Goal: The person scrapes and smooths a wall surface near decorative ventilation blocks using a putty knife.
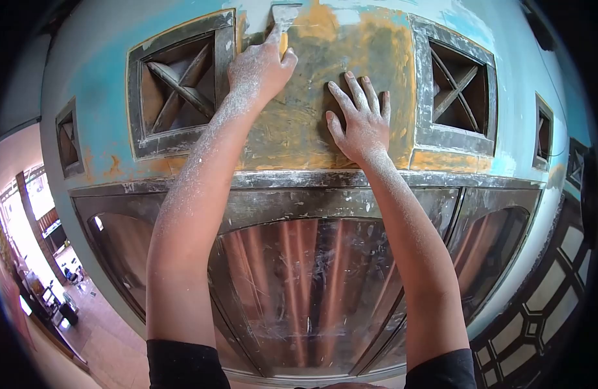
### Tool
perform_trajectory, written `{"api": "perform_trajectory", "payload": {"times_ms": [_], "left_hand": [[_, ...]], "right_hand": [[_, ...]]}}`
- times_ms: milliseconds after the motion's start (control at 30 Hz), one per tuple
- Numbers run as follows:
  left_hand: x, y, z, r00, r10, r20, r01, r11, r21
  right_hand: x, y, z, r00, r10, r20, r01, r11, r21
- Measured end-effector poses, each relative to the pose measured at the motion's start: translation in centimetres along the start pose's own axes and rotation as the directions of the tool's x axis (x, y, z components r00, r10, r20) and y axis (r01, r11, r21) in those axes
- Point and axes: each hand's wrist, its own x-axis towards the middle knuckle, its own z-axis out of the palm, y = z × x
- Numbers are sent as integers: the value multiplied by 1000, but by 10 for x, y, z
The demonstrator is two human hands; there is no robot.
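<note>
Dusted with white powder, my left hand (257, 70) is closed around a putty knife (286, 16), a scraper with a yellow handle and a broad flat blade. The blade lies against the upper part of the wall panel (292, 123), where pale paint meets a patchy brown and orange surface. My right hand (360, 120) rests on the same panel to the right, fingers spread, with nothing in it. White dust covers both forearms.
Wooden vent frames with crossed slats stand left (138, 97) and right (490, 97) of the panel. Below are a wooden ledge (292, 179) and a glazed window (312, 279) with curtains. A doorway opens at far left; a patterned grille (532, 324) is at lower right.
</note>
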Motion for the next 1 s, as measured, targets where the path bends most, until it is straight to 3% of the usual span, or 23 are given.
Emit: {"api": "perform_trajectory", "payload": {"times_ms": [167,267,1000], "left_hand": [[-9,-12,-5,997,-70,32,68,995,71],[-8,-12,-6,999,-36,29,34,996,84],[20,29,10,999,-25,-28,24,1000,-13]], "right_hand": [[0,1,1,1000,2,-10,-2,1000,-2],[-2,0,3,1000,-1,-14,1,1000,2],[-3,0,3,998,-11,-54,12,1000,24]]}}
